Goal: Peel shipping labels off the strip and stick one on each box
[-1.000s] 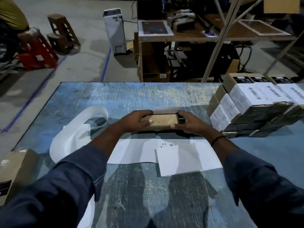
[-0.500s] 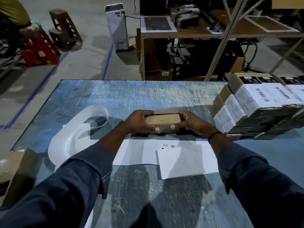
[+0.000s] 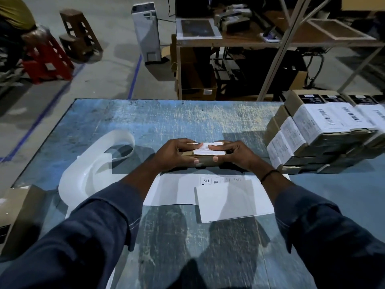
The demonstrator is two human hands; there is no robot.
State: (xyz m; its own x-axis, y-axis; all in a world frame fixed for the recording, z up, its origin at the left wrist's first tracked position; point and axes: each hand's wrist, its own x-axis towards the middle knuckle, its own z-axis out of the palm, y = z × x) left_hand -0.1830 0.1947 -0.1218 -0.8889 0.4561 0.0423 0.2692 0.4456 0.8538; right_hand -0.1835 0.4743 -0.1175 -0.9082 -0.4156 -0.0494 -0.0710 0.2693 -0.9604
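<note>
A small brown cardboard box (image 3: 205,160) sits mid-table with a white shipping label (image 3: 209,149) lying across its top. My left hand (image 3: 177,154) grips the box's left end, fingers resting on the label's left edge. My right hand (image 3: 235,154) grips the right end, fingers pressing the label's right part, thumb on the near face. In front of the box lies the label strip (image 3: 227,197), white sheets with one printed label showing. Its empty backing (image 3: 98,163) curls away to the left.
A stack of labelled boxes (image 3: 325,130) fills the table's right side, close to my right hand. A plain brown box (image 3: 18,213) sits at the near left corner. Beyond the blue table (image 3: 187,119) are a shelf rack, a white unit and red stools on the floor.
The box top was bare brown before. Now a white label lies across it, and both hands' fingers have moved up onto the label. The box stays in the same place.
</note>
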